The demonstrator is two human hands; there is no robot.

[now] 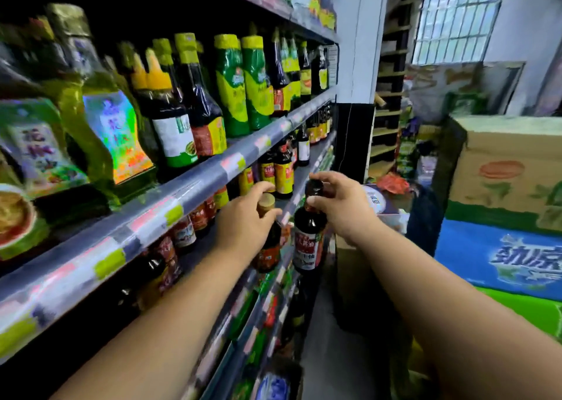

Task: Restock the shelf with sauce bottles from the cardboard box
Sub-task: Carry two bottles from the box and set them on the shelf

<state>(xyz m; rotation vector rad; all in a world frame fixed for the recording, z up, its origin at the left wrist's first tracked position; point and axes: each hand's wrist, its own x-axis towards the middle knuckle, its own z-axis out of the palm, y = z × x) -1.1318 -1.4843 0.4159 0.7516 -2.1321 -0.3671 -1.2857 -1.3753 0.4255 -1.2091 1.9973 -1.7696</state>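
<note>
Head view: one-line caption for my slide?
Left hand grips tan-capped sauce bottle, right hand dark-capped one, beside grey shelf.

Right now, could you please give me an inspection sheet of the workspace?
Surface: shelf edge with price tags; bottle rows behind it.
Job's things: dark-capped sauce bottle and tan-capped sauce bottle, both held by the neck near the shelf front.
Clutter: stacked cartons at right.
Grips: left hand closed on the tan-capped bottle; right hand closed on the dark-capped one.
Cables: thin wire down the pillar.
Surroundings: barred window, narrow aisle.
</note>
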